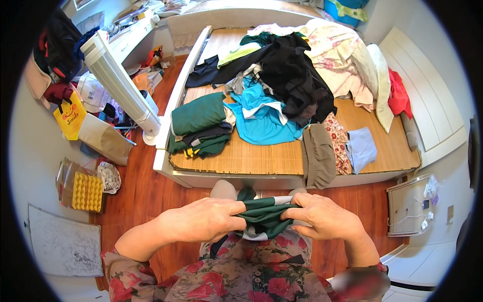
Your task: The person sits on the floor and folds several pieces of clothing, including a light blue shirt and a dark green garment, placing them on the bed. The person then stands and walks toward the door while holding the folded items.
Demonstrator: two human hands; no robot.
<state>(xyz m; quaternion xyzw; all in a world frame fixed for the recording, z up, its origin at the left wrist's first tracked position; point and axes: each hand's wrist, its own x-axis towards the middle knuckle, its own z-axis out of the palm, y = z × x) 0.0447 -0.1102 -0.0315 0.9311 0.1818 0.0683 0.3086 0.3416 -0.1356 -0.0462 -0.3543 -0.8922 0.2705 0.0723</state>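
Bunched between my two hands, above my lap, is a dark green garment (262, 217) with pale grey-white bands; its exact kind is hard to tell. My left hand (209, 219) is closed on its left side, thumb and fingers pinching the cloth. On the opposite side, my right hand (324, 216) grips the gathered fabric in the same way. Ahead on the bed (271, 160) lies a stack of folded dark green clothes (198, 115). Beside it spreads a bright blue shirt (266, 128) with white trim, next to a heap of black clothing (289, 70).
Folded brown trousers (318, 156), a red floral cloth (336, 143) and a light blue garment (361, 150) lie along the bed's near edge. A white tower fan (118, 80) leans at the left. A small white cabinet (410, 206) stands at the right.
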